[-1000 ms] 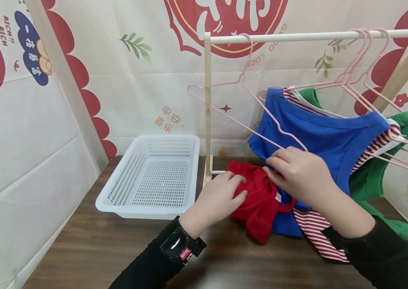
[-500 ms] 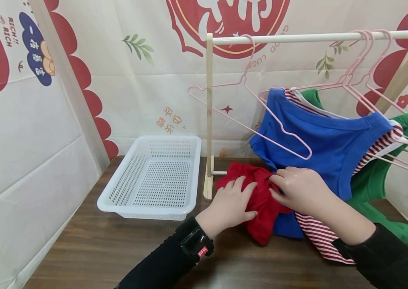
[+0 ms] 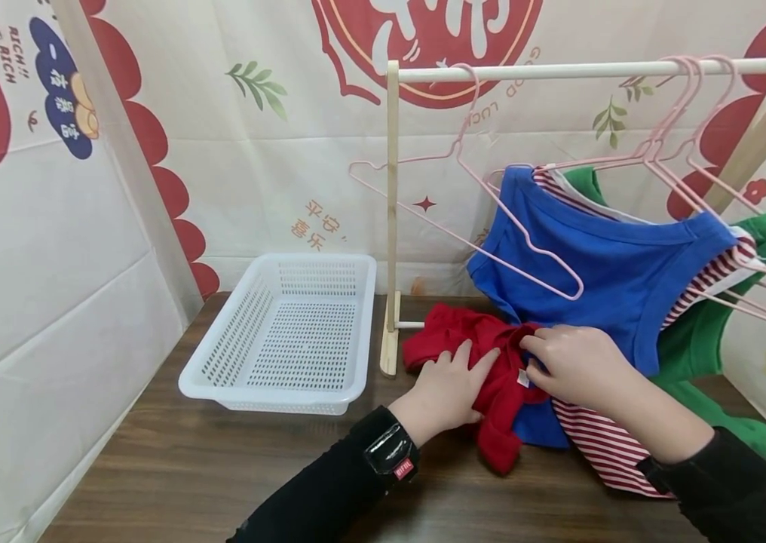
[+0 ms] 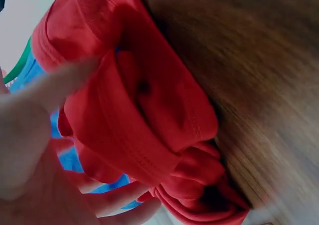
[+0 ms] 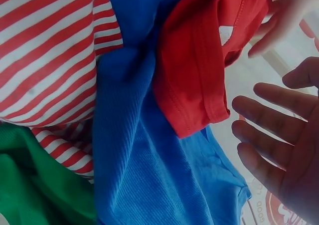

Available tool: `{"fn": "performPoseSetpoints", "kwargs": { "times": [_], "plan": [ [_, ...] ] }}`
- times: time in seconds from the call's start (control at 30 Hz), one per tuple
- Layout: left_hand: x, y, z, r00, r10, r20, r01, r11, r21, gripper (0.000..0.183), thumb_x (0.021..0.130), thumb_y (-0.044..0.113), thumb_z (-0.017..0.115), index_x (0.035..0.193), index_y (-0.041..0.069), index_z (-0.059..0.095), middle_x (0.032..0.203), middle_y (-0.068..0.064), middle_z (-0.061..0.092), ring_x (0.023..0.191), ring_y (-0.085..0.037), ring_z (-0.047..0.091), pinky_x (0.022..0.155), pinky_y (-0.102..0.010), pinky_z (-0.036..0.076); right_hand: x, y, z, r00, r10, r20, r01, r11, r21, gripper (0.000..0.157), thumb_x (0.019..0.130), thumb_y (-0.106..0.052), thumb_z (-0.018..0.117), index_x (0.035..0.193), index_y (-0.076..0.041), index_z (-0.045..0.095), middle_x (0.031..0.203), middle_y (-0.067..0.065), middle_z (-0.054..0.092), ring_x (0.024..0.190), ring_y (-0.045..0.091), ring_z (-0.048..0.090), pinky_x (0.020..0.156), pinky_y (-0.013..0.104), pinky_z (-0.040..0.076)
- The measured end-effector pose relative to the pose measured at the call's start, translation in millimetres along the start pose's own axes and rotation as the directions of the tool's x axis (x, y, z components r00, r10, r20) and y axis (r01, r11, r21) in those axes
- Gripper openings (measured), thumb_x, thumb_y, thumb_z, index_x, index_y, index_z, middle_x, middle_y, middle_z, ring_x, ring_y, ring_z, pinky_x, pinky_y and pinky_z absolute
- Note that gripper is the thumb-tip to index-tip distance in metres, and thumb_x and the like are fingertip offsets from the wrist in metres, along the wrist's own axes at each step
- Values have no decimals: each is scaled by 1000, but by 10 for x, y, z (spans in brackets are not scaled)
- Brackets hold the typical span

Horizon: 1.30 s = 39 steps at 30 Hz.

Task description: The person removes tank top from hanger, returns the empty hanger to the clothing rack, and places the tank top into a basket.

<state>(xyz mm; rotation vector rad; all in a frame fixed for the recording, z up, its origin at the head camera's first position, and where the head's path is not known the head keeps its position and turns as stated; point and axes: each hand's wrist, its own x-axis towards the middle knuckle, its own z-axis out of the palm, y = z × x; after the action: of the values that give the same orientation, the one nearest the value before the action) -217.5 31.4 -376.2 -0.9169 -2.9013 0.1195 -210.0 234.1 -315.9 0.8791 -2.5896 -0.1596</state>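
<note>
A crumpled red garment (image 3: 447,339) with a small white tag (image 3: 523,378) lies on the wooden table, overlapping the lower part of a blue top. My left hand (image 3: 445,394) rests on its near side with fingers spread; the left wrist view shows the thumb against a folded, stitched edge of the red cloth (image 4: 124,120). At the garment's right edge is my right hand (image 3: 583,369). Its fingers (image 5: 269,110) look extended and hold nothing in the right wrist view. A bare pink hanger (image 3: 532,241) hangs above both hands.
A white plastic basket (image 3: 277,401) stands left of the rack's wooden post (image 3: 393,219). From the white rail (image 3: 559,72) hang a blue top (image 3: 600,264), a striped top (image 3: 610,445) and a green top (image 3: 702,332) on pink hangers.
My right hand has come down from the bare hanger to the red garment. My left hand has moved right and lower across the cloth, which has shifted and bunched differently.
</note>
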Motion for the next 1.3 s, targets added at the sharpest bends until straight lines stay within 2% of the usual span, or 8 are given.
{"fn": "performPoseSetpoints", "kwargs": {
  "times": [0.1, 0.27, 0.4, 0.5, 0.73, 0.93, 1.07, 1.3],
  "plan": [
    [45, -7, 8, 999, -22, -26, 22, 1000, 19, 91, 83, 51, 72, 155, 23, 24, 128, -5, 54, 104, -19, 57, 76, -33, 54, -2, -1, 15, 1000, -4, -6, 4, 1000, 4, 10, 76, -18, 69, 81, -11, 65, 66, -1, 58, 55, 14, 51, 50, 31, 46],
    [52, 4, 37, 997, -67, -40, 69, 996, 59, 61, 94, 36, 62, 147, 15, 41, 111, -2, 64, 95, -15, 61, 66, -31, 55, -5, -12, 11, 1000, -7, -16, 7, 1000, 13, 8, 76, -18, 68, 78, -13, 62, 62, -5, 52, 52, 11, 45, 47, 28, 41],
    [26, 9, 29, 991, -130, -39, 134, 986, 99, 28, 94, 31, 62, 119, 18, 65, 98, -1, 65, 87, -14, 62, 58, -31, 53, -10, -19, 5, 1000, -5, -15, 5, 1000, 19, 10, 76, -19, 70, 78, -14, 62, 61, -6, 50, 52, 11, 43, 47, 27, 39],
    [3, -23, -21, 982, -176, -67, 181, 980, 85, 15, 93, 30, 64, 103, 19, 68, 91, -2, 62, 80, -14, 62, 52, -31, 50, -20, -20, -14, 1000, 4, -17, -3, 1000, 18, 10, 78, -19, 71, 79, -14, 63, 61, -7, 48, 52, 10, 43, 46, 27, 39],
    [-76, -192, -235, 962, -226, -156, 205, 969, -139, 12, 94, 20, 61, 102, 11, 63, 82, -4, 65, 70, -16, 65, 51, -28, 52, -48, -26, -114, 995, 71, -73, -69, 997, 29, 10, 82, -20, 70, 85, -12, 67, 66, -5, 54, 57, 12, 50, 48, 30, 44],
    [-113, -348, -409, 950, -229, -212, 146, 927, -344, 43, 99, 19, 53, 141, 17, 49, 77, -3, 66, 64, -15, 63, 50, -25, 46, -66, -19, -218, 978, 169, -123, -163, 985, 53, 20, 85, -21, 68, 98, -6, 72, 84, 9, 70, 75, 26, 66, 60, 44, 56],
    [-162, -455, -529, 937, -263, -228, 110, 845, -523, 46, 99, 15, 51, 144, 25, 48, 90, -5, 70, 66, -15, 60, 54, -26, 46, -77, -11, -265, 969, 222, -109, -213, 973, 85, 20, 86, -21, 67, 99, -6, 72, 87, 10, 71, 77, 27, 66, 59, 43, 56],
    [-282, -586, -772, 913, -332, -235, -4, 570, -822, 46, 100, 14, 45, 138, 39, 54, 132, 4, 60, 102, -14, 59, 81, -34, 49, -104, -6, -289, 965, 256, -63, -247, 961, 123, 21, 88, -21, 66, 101, -6, 71, 88, 11, 71, 78, 28, 66, 60, 45, 55]
  ]
}}
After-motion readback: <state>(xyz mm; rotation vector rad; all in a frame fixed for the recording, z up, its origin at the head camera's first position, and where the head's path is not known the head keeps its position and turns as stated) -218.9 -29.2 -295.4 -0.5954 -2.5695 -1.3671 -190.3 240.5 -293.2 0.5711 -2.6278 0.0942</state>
